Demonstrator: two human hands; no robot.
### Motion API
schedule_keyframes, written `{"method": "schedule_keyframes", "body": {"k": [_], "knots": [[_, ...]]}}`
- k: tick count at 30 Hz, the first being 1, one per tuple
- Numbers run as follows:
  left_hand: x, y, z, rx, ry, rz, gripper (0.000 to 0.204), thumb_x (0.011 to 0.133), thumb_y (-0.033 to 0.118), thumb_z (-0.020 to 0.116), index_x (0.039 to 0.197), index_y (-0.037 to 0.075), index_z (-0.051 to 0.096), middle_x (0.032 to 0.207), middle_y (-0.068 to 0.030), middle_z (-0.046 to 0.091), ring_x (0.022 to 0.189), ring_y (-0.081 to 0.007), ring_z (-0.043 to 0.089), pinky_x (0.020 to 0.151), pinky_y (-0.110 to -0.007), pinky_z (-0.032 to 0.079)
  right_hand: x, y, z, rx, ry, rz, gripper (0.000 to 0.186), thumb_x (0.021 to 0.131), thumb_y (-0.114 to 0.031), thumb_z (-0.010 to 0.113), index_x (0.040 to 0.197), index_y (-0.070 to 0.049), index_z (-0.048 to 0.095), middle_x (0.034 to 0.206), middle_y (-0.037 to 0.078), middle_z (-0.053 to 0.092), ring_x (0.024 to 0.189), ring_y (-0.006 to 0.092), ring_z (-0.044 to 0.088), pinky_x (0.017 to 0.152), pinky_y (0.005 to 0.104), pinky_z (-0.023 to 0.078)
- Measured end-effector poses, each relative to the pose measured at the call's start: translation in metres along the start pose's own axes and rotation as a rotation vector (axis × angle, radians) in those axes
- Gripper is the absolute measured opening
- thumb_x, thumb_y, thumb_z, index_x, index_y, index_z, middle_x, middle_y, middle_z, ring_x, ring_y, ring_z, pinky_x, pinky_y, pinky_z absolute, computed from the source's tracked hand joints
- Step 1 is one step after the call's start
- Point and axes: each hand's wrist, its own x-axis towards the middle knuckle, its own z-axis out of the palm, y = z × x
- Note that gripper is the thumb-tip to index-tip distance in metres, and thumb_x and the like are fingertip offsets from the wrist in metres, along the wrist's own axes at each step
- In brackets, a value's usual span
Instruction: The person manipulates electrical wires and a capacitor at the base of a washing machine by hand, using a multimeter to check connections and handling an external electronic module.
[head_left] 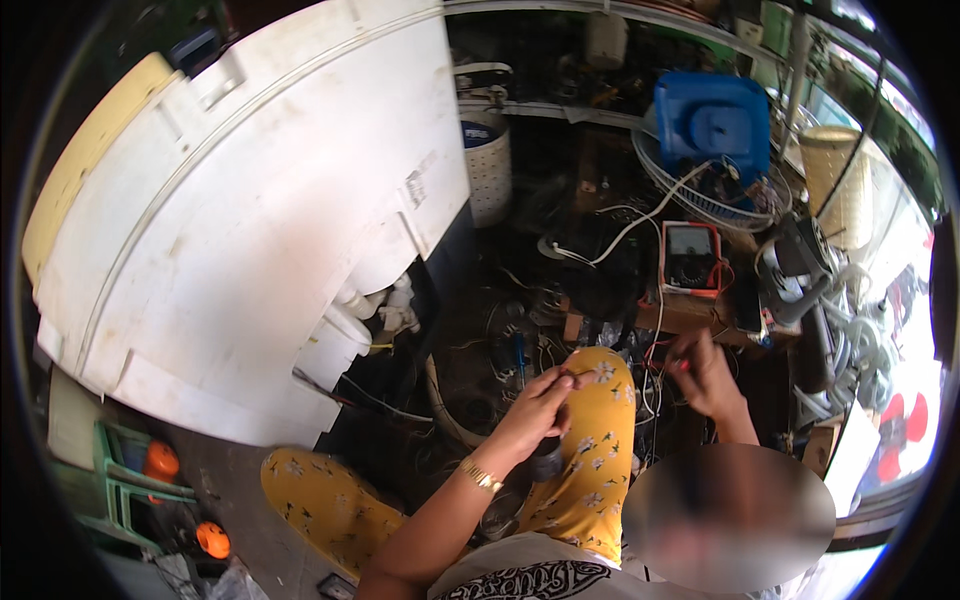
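Both hands up, meter (691, 257) close by
Left hand (545, 402) is pinched narrow over the yellow trousers (590, 480), can't tell on what; right hand (706, 378) looks curled on a red bit (684, 366), just below the meter on its wooden box (688, 313). I'd steady both wrists, keep white cords (597, 262) clear.

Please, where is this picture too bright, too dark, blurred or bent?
Head view: glare washes out the right edge around the red blade-shaped pieces; head view: shadow hides detail beside the white perforated plastic bin; head view: a smooth oval blur covers part of the lower right; head view: the lens bends the edges of the large white plastic panel.
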Motion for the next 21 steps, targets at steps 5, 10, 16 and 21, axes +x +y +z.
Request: {"method": "schedule_keyframes", "body": {"k": [5,10,16,21], "knots": [[0.018,-0.009,0.001,-0.135,-0.019,-0.085,0.022,0.104,0.026,0.042,0.11,0.007,0.051,0.104,0.0008,0.066,0.054,-0.0047,0.047,0.047,-0.019,0.031,0.004,-0.029,0.021,-0.103,-0.4,-0.179,0.022,0.074,-0.002,0.061,0.095,-0.002,0.054,0.075,0.012,0.063,0.068,0.0318,0.065,0.06,0.0364,0.049],[0.018,-0.027,0.014,0.103,-0.081,0.151,0.022,0.104,0.019,0.04,0.113,0.004,0.052,0.096,-0.003,0.064,0.055,-0.0034,0.044,0.049,-0.017,0.036,0.015,-0.014,0.027,0.288,-0.258,0.157,0.025,0.081,-0.01,0.062,0.103,-0.001,0.056,0.081,0.011,0.067,0.066,0.0213,0.063,0.059,0.0314,0.047],[0.01,-0.048,0.032,0.626,-0.165,0.54,0.017,0.102,0.016,0.045,0.102,0.001,0.053,0.09,-0.0024,0.065,0.065,-0.0087,0.053,0.06,-0.028,0.047,0.074,-0.034,0.035,0.678,-0.459,0.606,0.043,0.089,-0.031,0.065,0.117,0.0,0.054,0.083,0.006,0.07,0.055,0.0031,0.045,0.047,0.02,0.033],[-0.005,-0.035,0.059,0.941,-0.149,0.462,0.015,0.096,0.017,0.054,0.095,0.002,0.054,0.084,-0.0185,0.063,0.079,-0.0381,0.062,0.066,-0.042,0.048,0.097,-0.024,0.045,0.588,-0.707,0.432,0.05,0.085,-0.036,0.071,0.117,-0.002,0.054,0.074,0.003,0.068,0.056,0.0058,0.046,0.049,0.0222,0.035]]}}
